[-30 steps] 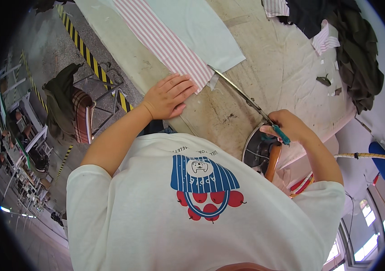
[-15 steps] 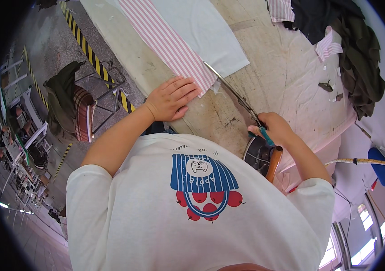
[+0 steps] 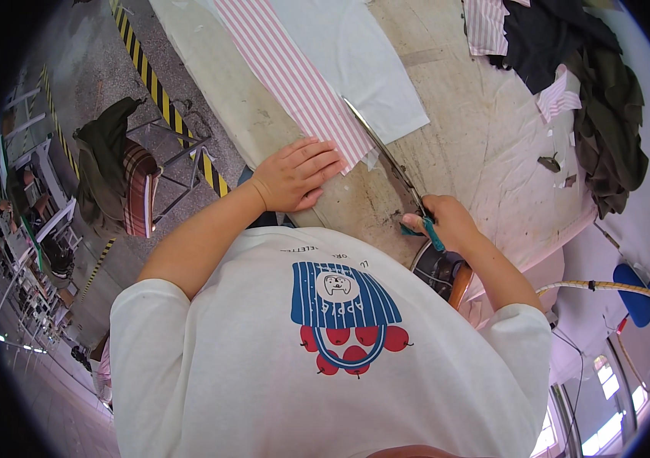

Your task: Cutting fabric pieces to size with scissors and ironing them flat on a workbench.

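A strip of pink-and-white striped fabric (image 3: 302,88) lies on the table, partly over a pale white cloth piece (image 3: 374,76). My left hand (image 3: 302,174) rests flat on the strip's near end, fingers stretched out and lying together. In my right hand (image 3: 451,223) is a pair of long scissors (image 3: 393,162) with teal-wrapped handles. Their blades point away from me, along the right edge of the strip near its end. Whether the blades are parted is hard to make out.
Close to my right forearm stands a dark iron (image 3: 433,267) with a wooden handle. Black and olive cloth (image 3: 603,130) and striped scraps (image 3: 485,27) lie at the far right of the table (image 3: 493,130). A stool (image 3: 140,191) draped with cloth stands left.
The scissors and my right hand have shifted left and farther along the strip's edge. My left hand stays flat on the strip. The whole view has moved slightly.
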The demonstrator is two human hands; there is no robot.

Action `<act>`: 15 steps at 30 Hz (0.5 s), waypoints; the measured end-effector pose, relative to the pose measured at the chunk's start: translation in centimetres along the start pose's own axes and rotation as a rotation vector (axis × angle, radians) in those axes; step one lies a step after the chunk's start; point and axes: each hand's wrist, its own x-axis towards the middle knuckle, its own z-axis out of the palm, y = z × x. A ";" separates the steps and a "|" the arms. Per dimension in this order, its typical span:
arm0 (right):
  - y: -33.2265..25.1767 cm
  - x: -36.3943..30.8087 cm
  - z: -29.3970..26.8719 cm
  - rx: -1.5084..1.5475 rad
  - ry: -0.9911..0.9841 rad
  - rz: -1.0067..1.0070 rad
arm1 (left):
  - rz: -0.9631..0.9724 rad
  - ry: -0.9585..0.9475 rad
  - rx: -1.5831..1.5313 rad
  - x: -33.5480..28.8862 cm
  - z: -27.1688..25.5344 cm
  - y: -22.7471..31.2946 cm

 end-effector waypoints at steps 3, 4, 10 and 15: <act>-0.6 -0.1 -0.4 0.031 -0.013 -0.005 | 0.004 0.010 0.005 -0.1 -0.2 -0.1; -0.8 0.1 -0.4 0.030 -0.012 -0.006 | 0.010 0.013 0.006 -0.1 -0.4 -0.2; -3.5 1.9 -0.3 -0.009 -0.011 0.002 | 0.011 0.018 0.000 -0.9 -0.8 -0.2; -4.7 2.3 -0.7 0.142 -0.090 0.072 | 0.032 0.047 -0.010 -1.0 -1.5 -0.8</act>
